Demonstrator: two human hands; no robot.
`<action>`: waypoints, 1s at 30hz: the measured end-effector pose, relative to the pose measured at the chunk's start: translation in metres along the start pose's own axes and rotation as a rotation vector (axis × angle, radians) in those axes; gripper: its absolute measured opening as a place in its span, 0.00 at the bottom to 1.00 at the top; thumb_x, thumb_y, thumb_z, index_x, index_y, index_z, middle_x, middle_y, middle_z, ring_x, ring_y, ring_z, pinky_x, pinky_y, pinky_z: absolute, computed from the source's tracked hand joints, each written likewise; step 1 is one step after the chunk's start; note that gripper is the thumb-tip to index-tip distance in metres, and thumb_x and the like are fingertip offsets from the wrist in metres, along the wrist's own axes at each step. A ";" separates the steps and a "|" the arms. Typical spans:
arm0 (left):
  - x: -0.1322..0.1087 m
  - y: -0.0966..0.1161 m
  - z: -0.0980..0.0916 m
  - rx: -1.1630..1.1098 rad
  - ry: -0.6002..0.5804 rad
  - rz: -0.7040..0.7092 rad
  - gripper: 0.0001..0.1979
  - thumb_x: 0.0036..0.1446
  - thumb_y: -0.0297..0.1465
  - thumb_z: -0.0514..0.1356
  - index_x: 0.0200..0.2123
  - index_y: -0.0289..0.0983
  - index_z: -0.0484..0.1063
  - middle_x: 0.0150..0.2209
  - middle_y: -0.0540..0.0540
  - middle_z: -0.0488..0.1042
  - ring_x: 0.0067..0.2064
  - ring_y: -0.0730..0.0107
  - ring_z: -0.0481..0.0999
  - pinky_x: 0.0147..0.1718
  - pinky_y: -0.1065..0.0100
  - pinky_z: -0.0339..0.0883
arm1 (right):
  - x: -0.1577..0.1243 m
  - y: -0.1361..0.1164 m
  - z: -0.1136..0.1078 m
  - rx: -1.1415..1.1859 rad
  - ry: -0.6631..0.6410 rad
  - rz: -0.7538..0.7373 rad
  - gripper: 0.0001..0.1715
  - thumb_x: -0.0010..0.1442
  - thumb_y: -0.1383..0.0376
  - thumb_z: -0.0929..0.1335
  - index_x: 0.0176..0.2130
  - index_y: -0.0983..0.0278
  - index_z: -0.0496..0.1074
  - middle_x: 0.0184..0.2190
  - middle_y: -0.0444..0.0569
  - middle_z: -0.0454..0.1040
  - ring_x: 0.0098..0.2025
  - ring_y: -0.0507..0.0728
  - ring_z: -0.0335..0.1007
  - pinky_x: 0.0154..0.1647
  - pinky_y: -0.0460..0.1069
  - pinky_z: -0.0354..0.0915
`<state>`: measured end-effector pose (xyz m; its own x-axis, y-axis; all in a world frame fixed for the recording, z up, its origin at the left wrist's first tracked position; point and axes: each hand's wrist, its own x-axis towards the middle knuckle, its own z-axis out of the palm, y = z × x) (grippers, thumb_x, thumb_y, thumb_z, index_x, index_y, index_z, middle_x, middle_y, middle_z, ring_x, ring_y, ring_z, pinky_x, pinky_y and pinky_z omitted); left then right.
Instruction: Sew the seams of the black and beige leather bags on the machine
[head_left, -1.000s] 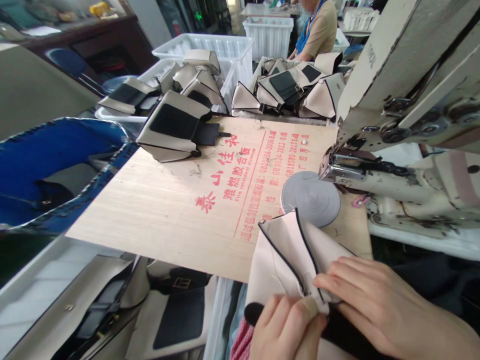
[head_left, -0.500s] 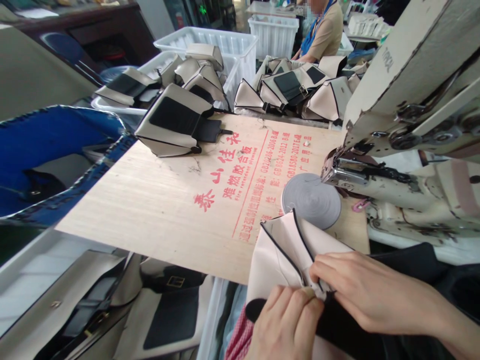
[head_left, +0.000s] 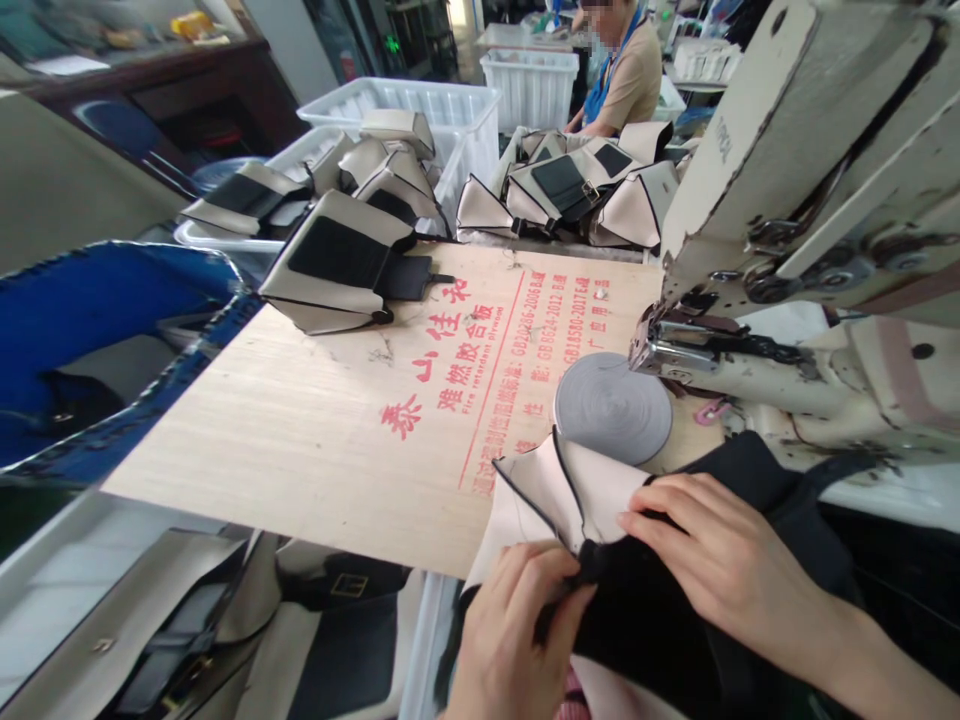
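A cream-and-black handbag (head_left: 529, 495) lies at the front edge of the plywood board, its black-edged side gusset folded inward and its dark inside showing toward me. My left hand (head_left: 517, 625) is closed on the bag's edge by the black tab at the base of the gusset, thumb and fingers pinching it. My right hand (head_left: 709, 545) grips the upper rim of the same bag a little further right, fingers bent over the edge. Just behind the bag a roll of grey tape (head_left: 613, 408) lies flat, under the head of a sewing machine (head_left: 675, 350).
The plywood board (head_left: 300, 430) with red print spans the middle; another bag (head_left: 337, 255) sits on its far edge. White crates (head_left: 405, 95) and heaped bags (head_left: 562, 185) stand behind. More bags (head_left: 337, 650) fill a crate at lower left. A co-worker (head_left: 626, 75) sits at the back.
My right hand has shifted away from my left along the rim, and the bag's mouth is spread wider. The bag has turned a little, with more black flap showing on the right.
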<state>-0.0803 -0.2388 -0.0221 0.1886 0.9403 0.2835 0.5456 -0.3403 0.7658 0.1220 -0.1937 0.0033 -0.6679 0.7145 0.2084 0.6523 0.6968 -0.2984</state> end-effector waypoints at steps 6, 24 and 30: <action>0.002 -0.004 -0.005 -0.034 -0.007 -0.039 0.07 0.51 0.23 0.59 0.35 0.36 0.66 0.31 0.48 0.71 0.33 0.73 0.71 0.31 0.74 0.67 | 0.006 -0.001 0.013 0.079 0.080 -0.052 0.17 0.62 0.72 0.57 0.47 0.64 0.68 0.41 0.46 0.72 0.41 0.52 0.64 0.43 0.50 0.60; 0.031 -0.019 -0.017 0.197 -0.078 0.095 0.11 0.57 0.24 0.53 0.44 0.35 0.69 0.36 0.45 0.73 0.37 0.70 0.72 0.37 0.69 0.69 | 0.021 -0.001 0.037 0.134 0.229 0.091 0.15 0.62 0.72 0.59 0.46 0.64 0.69 0.37 0.47 0.72 0.36 0.50 0.69 0.41 0.45 0.63; 0.045 -0.035 -0.029 0.212 -0.102 -0.033 0.14 0.60 0.27 0.50 0.49 0.39 0.64 0.45 0.45 0.72 0.47 0.68 0.71 0.46 0.68 0.65 | 0.057 0.011 0.041 0.184 0.261 0.293 0.10 0.63 0.65 0.60 0.42 0.60 0.69 0.36 0.43 0.72 0.34 0.49 0.70 0.38 0.43 0.63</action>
<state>-0.1144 -0.1846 -0.0200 0.2435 0.9507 0.1920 0.7102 -0.3095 0.6323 0.0770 -0.1479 -0.0263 -0.3354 0.8892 0.3111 0.7104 0.4556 -0.5364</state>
